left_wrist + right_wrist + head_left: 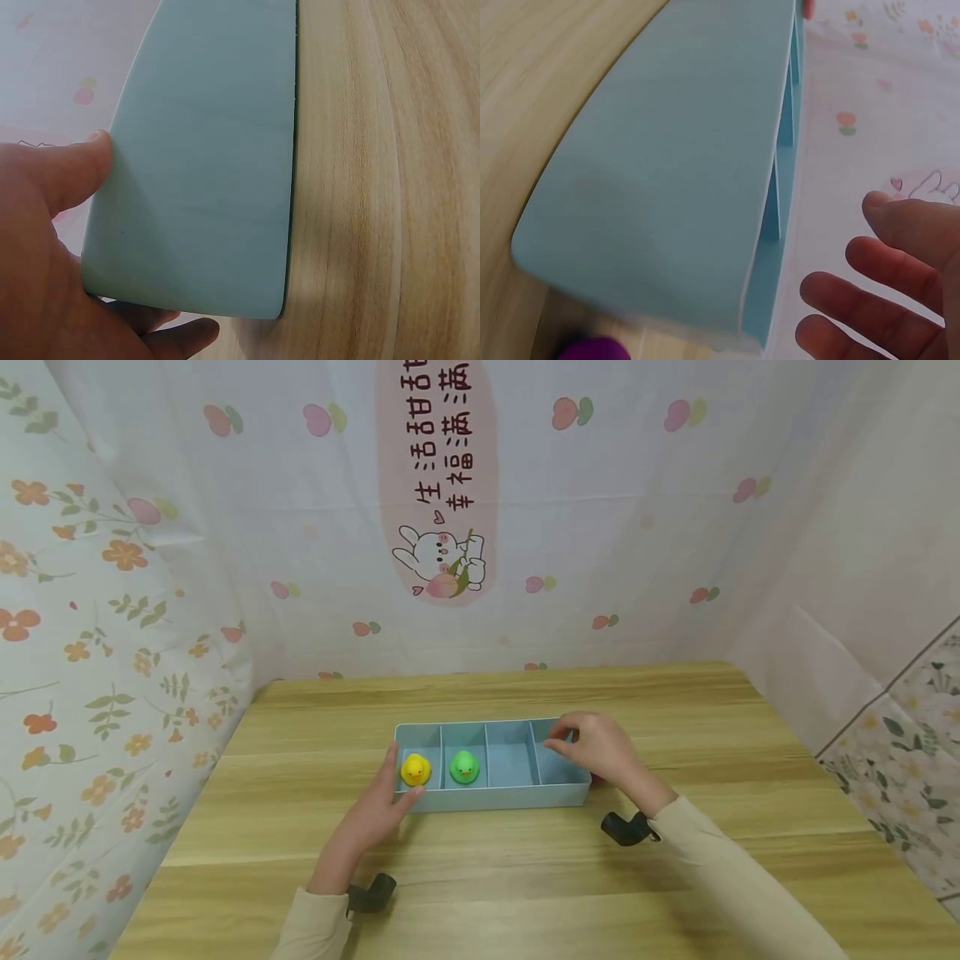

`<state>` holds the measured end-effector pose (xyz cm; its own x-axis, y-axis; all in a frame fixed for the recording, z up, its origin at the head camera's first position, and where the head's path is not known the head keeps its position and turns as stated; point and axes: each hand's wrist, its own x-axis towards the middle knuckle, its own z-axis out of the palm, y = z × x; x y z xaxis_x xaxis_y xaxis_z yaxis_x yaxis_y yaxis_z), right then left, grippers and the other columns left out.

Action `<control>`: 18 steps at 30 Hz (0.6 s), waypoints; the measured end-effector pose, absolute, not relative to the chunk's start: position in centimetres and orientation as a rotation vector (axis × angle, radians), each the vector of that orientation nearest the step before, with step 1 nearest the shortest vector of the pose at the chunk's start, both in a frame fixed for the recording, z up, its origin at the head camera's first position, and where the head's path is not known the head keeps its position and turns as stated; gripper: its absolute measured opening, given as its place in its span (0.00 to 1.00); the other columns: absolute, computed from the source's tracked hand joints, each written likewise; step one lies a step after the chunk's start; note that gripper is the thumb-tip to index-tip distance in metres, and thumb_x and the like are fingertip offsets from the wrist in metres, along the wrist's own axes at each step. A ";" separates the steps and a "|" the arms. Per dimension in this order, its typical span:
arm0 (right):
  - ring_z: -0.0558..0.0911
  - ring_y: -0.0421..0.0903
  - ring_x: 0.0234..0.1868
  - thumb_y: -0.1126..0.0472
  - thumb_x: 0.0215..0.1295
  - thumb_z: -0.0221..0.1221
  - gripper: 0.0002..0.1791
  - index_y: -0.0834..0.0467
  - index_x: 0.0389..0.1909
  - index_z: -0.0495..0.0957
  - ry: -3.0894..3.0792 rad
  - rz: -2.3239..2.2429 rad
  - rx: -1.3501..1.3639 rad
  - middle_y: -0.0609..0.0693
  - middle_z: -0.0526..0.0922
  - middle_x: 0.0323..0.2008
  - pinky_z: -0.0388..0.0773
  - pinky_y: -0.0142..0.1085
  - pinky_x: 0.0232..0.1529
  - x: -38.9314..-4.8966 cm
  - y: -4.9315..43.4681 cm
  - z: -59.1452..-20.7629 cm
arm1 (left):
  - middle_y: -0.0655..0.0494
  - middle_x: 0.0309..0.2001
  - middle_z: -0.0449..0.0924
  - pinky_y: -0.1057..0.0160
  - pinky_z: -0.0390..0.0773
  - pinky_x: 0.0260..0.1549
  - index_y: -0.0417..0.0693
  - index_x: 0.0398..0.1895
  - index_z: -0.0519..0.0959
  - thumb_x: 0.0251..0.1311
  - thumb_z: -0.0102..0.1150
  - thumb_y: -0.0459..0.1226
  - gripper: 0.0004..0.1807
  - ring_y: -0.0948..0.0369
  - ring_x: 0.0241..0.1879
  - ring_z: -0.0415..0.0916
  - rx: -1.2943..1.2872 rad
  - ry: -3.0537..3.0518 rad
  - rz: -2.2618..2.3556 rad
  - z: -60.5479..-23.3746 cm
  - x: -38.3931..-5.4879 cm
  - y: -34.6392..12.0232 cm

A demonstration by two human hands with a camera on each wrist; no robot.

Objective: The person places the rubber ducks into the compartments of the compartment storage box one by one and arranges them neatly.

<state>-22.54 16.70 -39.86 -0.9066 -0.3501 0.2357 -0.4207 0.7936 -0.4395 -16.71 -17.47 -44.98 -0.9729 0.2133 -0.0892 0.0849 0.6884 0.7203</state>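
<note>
A light blue box (495,797) with several compartments in a row lies lengthwise on the table. A yellow toy duck (416,769) sits in its leftmost compartment, and a green toy duck (465,767) in the one beside it. My left hand (377,810) grips the box's left end, thumb at the front wall's rim and fingers round the end wall. Above the rightmost compartment hovers my right hand (600,750), its fingers loosely bent. In the right wrist view those fingers (855,300) are apart, with nothing between them.
Past the box's right end a purple object (596,350) shows partly in the right wrist view. Black wrist mounts (372,893) stick out from both wrists. The wooden table (480,877) ends at a patterned cloth (637,543) behind, with more cloth at both sides.
</note>
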 end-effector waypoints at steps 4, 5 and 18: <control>0.75 0.38 0.26 0.54 0.57 0.67 0.05 0.50 0.29 0.84 -2.834 0.764 0.597 0.42 0.84 0.27 0.73 0.32 0.26 -22.4 17.7 -39.8 | 0.38 0.76 0.34 0.43 0.45 0.70 0.41 0.75 0.30 0.69 0.49 0.51 0.48 0.42 0.74 0.39 0.232 2.725 1.148 -45.0 -16.7 -17.5; 0.75 0.39 0.26 0.54 0.57 0.67 0.05 0.51 0.29 0.85 -2.831 0.767 0.593 0.42 0.84 0.27 0.73 0.32 0.27 -22.4 18.0 -39.8 | 0.39 0.76 0.34 0.43 0.46 0.70 0.41 0.75 0.30 0.69 0.49 0.51 0.48 0.42 0.74 0.39 0.232 2.723 1.149 -45.0 -16.7 -17.5; 0.76 0.43 0.29 0.55 0.58 0.66 0.06 0.54 0.31 0.84 -2.854 0.767 0.441 0.46 0.84 0.28 0.72 0.33 0.29 -22.1 21.4 -39.4 | 0.37 0.75 0.35 0.42 0.46 0.70 0.40 0.75 0.31 0.69 0.49 0.50 0.48 0.40 0.73 0.40 0.233 2.721 1.167 -45.3 -16.8 -17.6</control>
